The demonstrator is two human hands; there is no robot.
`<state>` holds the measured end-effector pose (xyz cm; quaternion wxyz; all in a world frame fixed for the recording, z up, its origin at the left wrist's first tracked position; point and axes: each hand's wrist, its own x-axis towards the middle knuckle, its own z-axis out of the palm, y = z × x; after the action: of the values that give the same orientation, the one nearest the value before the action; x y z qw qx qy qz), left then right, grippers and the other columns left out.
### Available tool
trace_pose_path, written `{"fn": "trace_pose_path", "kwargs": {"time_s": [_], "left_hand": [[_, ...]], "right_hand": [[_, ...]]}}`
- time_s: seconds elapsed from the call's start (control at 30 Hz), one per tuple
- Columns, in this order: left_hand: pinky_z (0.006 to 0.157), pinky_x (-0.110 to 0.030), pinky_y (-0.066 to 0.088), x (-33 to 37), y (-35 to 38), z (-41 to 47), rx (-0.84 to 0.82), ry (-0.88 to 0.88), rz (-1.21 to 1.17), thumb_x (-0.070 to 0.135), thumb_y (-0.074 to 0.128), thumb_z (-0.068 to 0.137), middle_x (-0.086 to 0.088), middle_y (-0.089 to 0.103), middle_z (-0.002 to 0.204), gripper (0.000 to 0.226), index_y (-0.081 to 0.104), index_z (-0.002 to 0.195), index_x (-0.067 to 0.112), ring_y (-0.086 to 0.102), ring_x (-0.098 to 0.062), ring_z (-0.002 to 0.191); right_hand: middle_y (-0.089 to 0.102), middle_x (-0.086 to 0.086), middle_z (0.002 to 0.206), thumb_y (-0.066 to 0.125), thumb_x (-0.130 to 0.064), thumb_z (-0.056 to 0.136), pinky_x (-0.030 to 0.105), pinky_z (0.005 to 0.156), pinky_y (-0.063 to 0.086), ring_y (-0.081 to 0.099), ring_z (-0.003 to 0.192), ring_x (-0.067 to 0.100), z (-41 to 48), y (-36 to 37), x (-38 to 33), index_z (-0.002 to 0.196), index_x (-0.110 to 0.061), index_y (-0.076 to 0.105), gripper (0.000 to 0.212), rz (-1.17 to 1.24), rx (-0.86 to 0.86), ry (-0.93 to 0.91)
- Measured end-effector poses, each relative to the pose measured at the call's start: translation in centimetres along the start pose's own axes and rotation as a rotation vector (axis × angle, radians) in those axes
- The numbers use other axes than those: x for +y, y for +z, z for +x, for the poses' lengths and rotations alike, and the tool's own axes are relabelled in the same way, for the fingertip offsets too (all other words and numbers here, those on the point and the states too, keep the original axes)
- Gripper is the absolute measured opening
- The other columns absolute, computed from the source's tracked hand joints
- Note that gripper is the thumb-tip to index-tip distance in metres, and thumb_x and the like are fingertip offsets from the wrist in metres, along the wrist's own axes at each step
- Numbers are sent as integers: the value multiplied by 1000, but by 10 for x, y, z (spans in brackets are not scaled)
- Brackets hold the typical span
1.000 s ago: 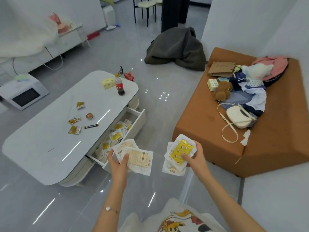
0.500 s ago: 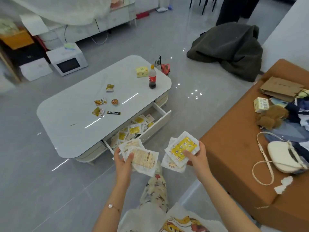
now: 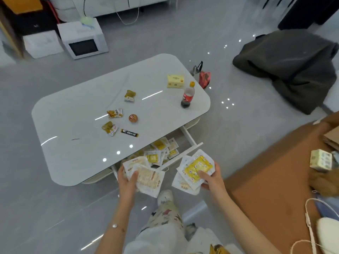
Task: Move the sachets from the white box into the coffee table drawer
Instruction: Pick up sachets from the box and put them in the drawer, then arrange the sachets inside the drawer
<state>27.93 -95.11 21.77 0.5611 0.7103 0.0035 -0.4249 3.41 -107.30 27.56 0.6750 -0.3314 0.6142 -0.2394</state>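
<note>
My left hand point(image 3: 127, 184) grips a fan of white sachets point(image 3: 146, 176) just in front of the open coffee table drawer point(image 3: 183, 153). My right hand point(image 3: 212, 180) holds a second stack of sachets point(image 3: 196, 170), the top one yellow and white, to the right of the drawer front. Several yellow and white sachets point(image 3: 159, 149) lie inside the drawer. The white coffee table point(image 3: 77, 129) stands ahead of me. No white box on the sofa is in view.
On the tabletop are a cola bottle point(image 3: 187, 95), a yellow carton point(image 3: 175, 81), several snack packets point(image 3: 114, 113) and a dark stick pack point(image 3: 129, 133). An orange sofa point(image 3: 275, 176) is at right, a dark cushion point(image 3: 293, 65) behind, a microwave point(image 3: 83, 40) on the floor.
I have stepped closer to the coffee table and turned left, so both hands with their sachets now hover at the drawer's front edge. The grips are unchanged.
</note>
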Motion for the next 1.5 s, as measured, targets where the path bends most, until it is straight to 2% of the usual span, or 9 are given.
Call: {"fn": "trace_pose_path", "kwargs": {"time_s": [0.23, 0.43, 0.57, 0.7, 0.87, 0.97, 1.17, 1.3, 1.5], "left_hand": [[59, -22, 56, -36, 28, 100, 63, -94, 41, 14, 64, 89, -8, 57, 117, 53, 36, 134, 16, 63, -17, 92], [86, -46, 50, -155, 28, 223, 384, -334, -16, 14, 48, 99, -30, 49, 127, 41, 35, 138, 14, 57, -40, 106], [92, -39, 46, -230, 5, 306, 541, -384, -78, 17, 44, 101, -18, 47, 137, 42, 33, 141, 13, 52, -34, 118], [91, -32, 43, -274, -9, 349, 598, -348, -5, 16, 42, 101, -4, 47, 126, 39, 33, 139, 11, 51, -23, 111], [91, -32, 45, -287, -7, 352, 542, -277, 102, 19, 47, 99, -5, 52, 119, 31, 41, 129, 14, 54, -23, 111], [100, -36, 45, -275, -2, 339, 498, -220, 166, 20, 54, 96, -6, 52, 130, 43, 40, 136, 17, 52, -23, 119], [114, -39, 29, -191, 9, 275, 377, 48, 400, 39, 53, 95, -1, 37, 150, 60, 30, 148, 25, 33, -19, 138], [115, -47, 26, -115, 7, 212, 331, 161, 718, 63, 32, 87, -5, 38, 150, 71, 28, 149, 28, 30, -25, 140], [118, -52, 5, 15, 2, 98, 374, 169, 1058, 76, 8, 76, -4, 14, 160, 84, 12, 152, 39, 2, -31, 148]], "right_hand": [[64, 6, 116, 67, -1, 85, 34, 65, 57, 66, 100, 26, 132, 68, 19, 129, -23, 42, 55, -70, -50, 175], [61, 8, 116, 62, 4, 86, 31, 61, 54, 63, 94, 21, 287, 124, 128, 129, -22, 40, 54, -218, -77, 281], [59, 9, 116, 60, 7, 85, 37, 70, 55, 61, 96, 23, 384, 153, 198, 130, -17, 39, 54, -296, -104, 253], [59, 2, 110, 61, 4, 85, 41, 89, 52, 59, 105, 24, 435, 171, 243, 131, -16, 40, 54, -461, -156, 134], [58, 2, 122, 69, -10, 83, 36, 89, 50, 58, 108, 21, 441, 174, 261, 140, -23, 33, 68, -613, -155, 17], [53, -1, 120, 67, -10, 86, 29, 83, 43, 54, 110, 19, 428, 174, 248, 145, -23, 27, 72, -728, -177, -14], [42, 1, 145, 72, -28, 83, 38, 111, 32, 36, 135, 22, 375, 170, 174, 144, -22, 36, 71, -1013, -316, -219], [35, 1, 151, 57, -54, 87, 45, 115, 27, 28, 141, 23, 314, 172, 93, 148, -27, 28, 73, -1234, -445, -385], [19, 4, 158, 45, -64, 88, 47, 116, 19, 14, 145, 29, 208, 189, -41, 151, -35, 14, 76, -1606, -541, -722]]}}
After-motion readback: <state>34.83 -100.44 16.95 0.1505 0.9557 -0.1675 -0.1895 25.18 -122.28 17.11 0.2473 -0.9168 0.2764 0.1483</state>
